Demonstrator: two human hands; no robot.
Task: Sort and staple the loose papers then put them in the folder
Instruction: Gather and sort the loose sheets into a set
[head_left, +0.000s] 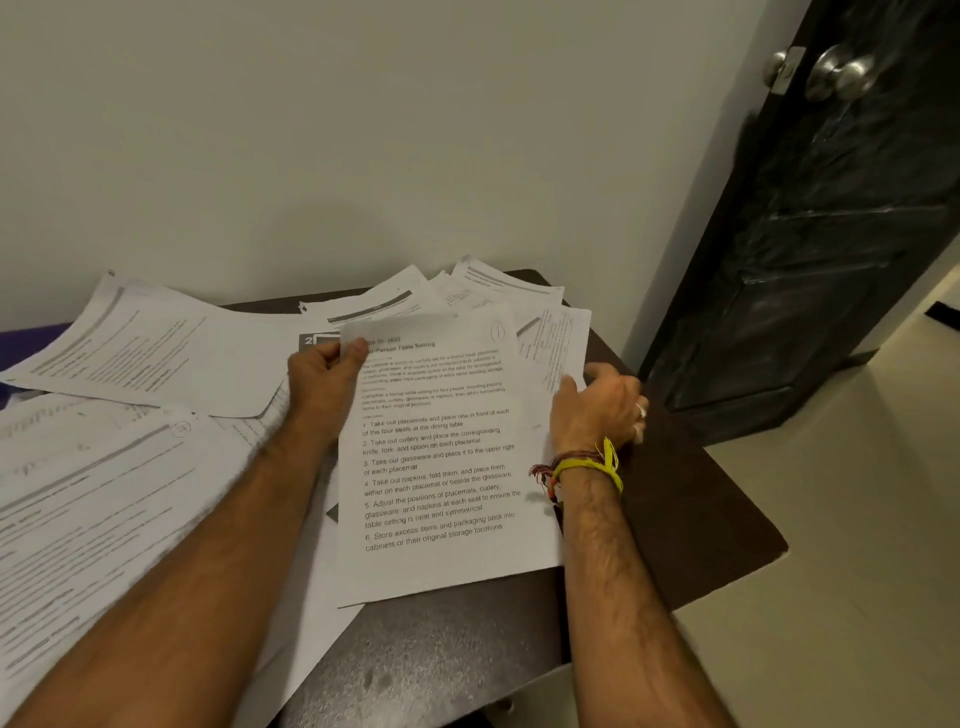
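Note:
My left hand pinches the top left corner of a printed sheet headed "Table Setting", thumb on its face, and holds it tilted up over the dark table. My right hand is at the sheet's right edge, fingers curled onto the loose papers lying behind it near the table's right side; whether it grips one I cannot tell. More loose printed sheets cover the left and back of the table. No stapler or folder is visible.
A pale wall runs right behind the table. A dark door with a metal knob stands open at the right, above a light tiled floor. A purple edge shows at far left.

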